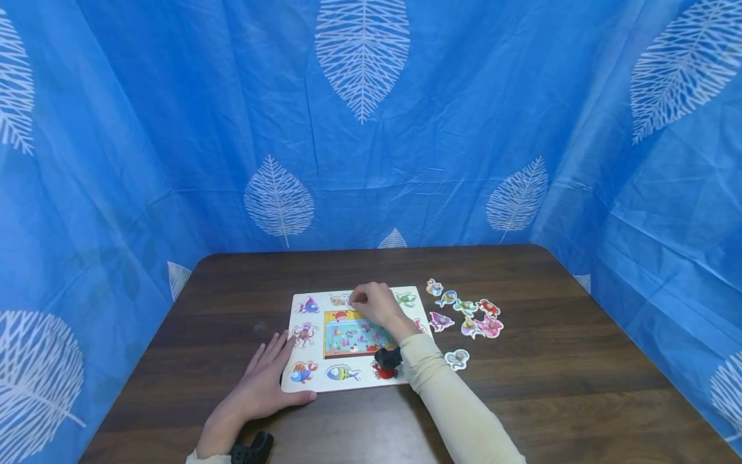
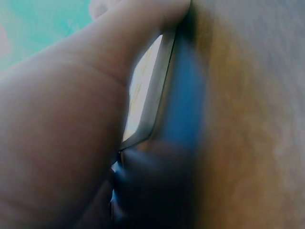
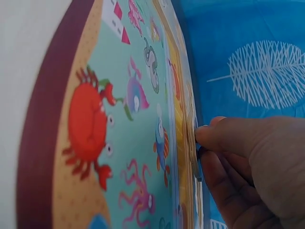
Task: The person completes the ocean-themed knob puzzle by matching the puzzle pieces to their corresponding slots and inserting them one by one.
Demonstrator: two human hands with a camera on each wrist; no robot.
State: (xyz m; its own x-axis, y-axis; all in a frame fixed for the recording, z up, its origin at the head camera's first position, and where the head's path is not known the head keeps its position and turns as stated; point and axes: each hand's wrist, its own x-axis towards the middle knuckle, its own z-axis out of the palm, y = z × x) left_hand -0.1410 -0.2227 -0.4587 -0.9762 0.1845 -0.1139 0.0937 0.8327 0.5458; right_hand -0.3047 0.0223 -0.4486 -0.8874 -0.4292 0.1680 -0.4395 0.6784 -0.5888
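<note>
A wooden puzzle board (image 1: pixel 307 380) with sea-animal pictures round an aquarium scene lies flat on the table. My left hand (image 1: pixel 262 380) rests at its lower left corner, fingers extended along the left side and thumb by the near edge. Over the board's far edge, my right hand (image 1: pixel 379 306) pinches a thin wooden puzzle piece (image 3: pixel 192 143) between thumb and fingers. Seen edge-on in the right wrist view, the piece does not show its picture clearly. In the left wrist view, the forehand covers much of the board's edge (image 2: pixel 155 95).
Several loose knobbed sea-animal pieces lie right of the board, among them a purple fish (image 1: pixel 440 321), a red crab (image 1: pixel 489 307) and a grey-white piece (image 1: pixel 456 359) nearer me. The dark wooden table (image 1: pixel 551 386) is bordered by blue leaf-patterned curtains (image 1: pixel 371 161).
</note>
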